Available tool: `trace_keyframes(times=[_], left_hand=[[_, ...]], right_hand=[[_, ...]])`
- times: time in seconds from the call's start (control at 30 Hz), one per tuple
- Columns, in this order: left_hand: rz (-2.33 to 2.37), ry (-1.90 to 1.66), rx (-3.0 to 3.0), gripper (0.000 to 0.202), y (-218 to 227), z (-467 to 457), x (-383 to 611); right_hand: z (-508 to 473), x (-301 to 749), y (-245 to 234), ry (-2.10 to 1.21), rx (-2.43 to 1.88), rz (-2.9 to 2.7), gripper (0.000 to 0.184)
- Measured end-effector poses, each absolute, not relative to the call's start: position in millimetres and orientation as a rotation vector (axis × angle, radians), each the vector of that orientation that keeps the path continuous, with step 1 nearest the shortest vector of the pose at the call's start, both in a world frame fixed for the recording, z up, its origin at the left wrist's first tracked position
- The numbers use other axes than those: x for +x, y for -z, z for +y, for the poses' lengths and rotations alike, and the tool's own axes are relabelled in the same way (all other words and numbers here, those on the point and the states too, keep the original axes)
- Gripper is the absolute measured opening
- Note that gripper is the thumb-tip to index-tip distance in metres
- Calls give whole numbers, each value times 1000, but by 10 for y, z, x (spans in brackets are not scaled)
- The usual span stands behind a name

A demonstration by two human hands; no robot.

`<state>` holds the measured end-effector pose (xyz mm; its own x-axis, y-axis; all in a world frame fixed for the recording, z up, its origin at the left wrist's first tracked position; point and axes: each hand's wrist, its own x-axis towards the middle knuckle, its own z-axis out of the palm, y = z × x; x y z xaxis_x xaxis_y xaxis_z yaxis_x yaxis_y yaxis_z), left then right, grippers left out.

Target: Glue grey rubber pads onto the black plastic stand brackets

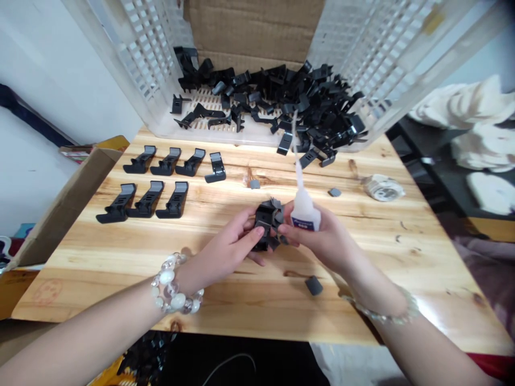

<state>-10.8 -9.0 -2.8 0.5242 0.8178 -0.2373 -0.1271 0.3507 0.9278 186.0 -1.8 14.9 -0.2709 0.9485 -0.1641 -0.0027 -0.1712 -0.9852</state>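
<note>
In front of the white crate (139, 67), the left hand (235, 236) grips black pieces (264, 219) and the right hand (328, 236) clasps a bottle (304, 206), nozzle (299, 176) towards the crate.

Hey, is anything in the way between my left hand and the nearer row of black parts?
Nothing visible. Just bare tabletop lies between your left hand and the nearer row of black parts. The closest grey pad sits farther back, off that path.
</note>
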Motion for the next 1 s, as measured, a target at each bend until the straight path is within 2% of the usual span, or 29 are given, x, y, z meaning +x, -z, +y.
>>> trace_keyframes(times=[0.1,0.2,0.33,0.77,1.0], left_hand=[[803,-715,1044,45,35,-105,-96],[799,-695,1048,40,43,-125,-94],[817,-657,1046,46,43,-141,-98],[838,-593,1008,46,-11,-132,-91],[824,-602,972,45,3,-120,-81]], right_hand=[[-63,1796,-139,-1327,-1327,-1527,17],[-87,1761,-151,-1086,-1344,-1701,11],[-68,1780,-142,-951,-1314,-1739,8],[-38,1844,-152,-1017,-1372,-1685,7],[-43,1824,-120,-845,-1325,-1770,3]])
